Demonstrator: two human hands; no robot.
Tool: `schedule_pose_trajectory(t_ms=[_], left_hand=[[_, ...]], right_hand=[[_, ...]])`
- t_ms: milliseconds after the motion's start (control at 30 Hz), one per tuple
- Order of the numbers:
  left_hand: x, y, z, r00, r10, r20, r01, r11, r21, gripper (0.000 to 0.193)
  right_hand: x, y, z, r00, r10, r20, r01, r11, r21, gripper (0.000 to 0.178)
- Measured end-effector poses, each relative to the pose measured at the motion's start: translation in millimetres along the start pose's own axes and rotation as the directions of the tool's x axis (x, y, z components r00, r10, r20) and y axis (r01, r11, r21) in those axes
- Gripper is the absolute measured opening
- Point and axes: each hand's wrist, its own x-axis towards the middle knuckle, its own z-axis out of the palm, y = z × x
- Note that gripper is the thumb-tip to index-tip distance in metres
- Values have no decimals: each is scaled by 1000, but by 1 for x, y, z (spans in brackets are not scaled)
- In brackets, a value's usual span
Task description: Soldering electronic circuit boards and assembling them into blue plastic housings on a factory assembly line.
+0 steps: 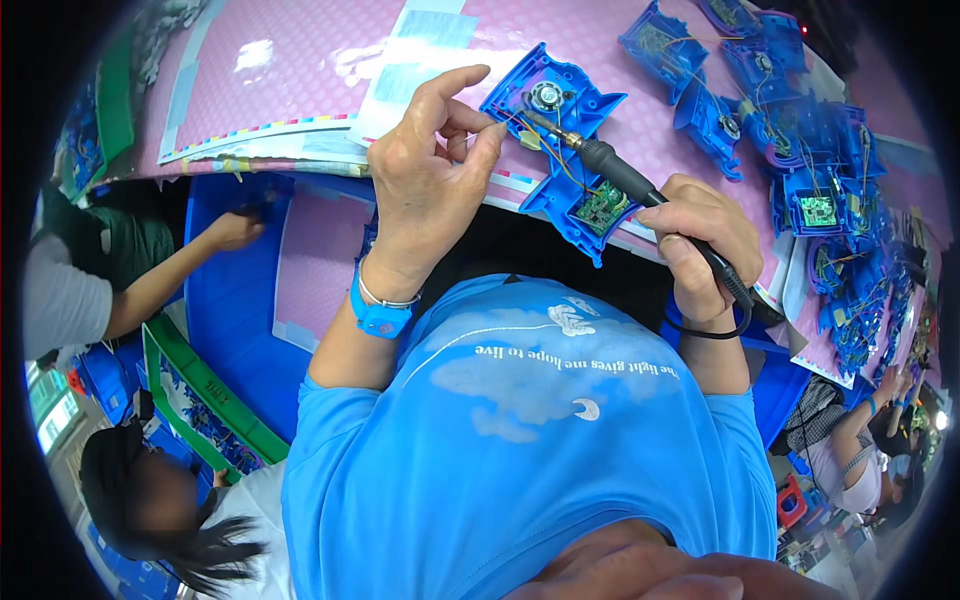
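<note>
My right hand (705, 240) grips a soldering iron (615, 170) with a black handle and cord. Its metal tip points at the wires next to a round speaker (547, 96) in a blue plastic shell half (585, 92). Nearer me, a second blue half holds a green circuit board (600, 207), and thin wires run between the halves. My left hand (430, 165) is beside the speaker half, thumb and a curled finger pinched together near the wires, forefinger raised. Whatever sits in that pinch is too small to make out.
Several blue shells with boards and wires (820, 170) are heaped at the right on the pink table covering (310, 60). A blue bin (235, 290) stands at the left below the table edge. Co-workers sit at the left, one arm (180, 270) reaching into the bin; another person is at far right.
</note>
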Motion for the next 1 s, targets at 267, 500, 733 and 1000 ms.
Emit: schedule_pose_trajectory(t_ms=[267,500,733,1000], left_hand=[[1,-3,0,999,-52,0,52,998,-45,47],[-5,-4,-13,991,-116,-70,114,993,-34,34],[11,-8,-9,890,441,119,-456,867,198,18],[28,-4,-7,791,537,294,-609,736,295,15]], right_hand=[[2,-2,-1,1000,-15,15,15,1000,-27,22],[3,-5,0,1000,14,-3,-14,1000,5,22],[-4,-15,-4,988,14,-154,-7,999,41,21],[-10,-17,-8,977,40,-208,-29,998,55,22]])
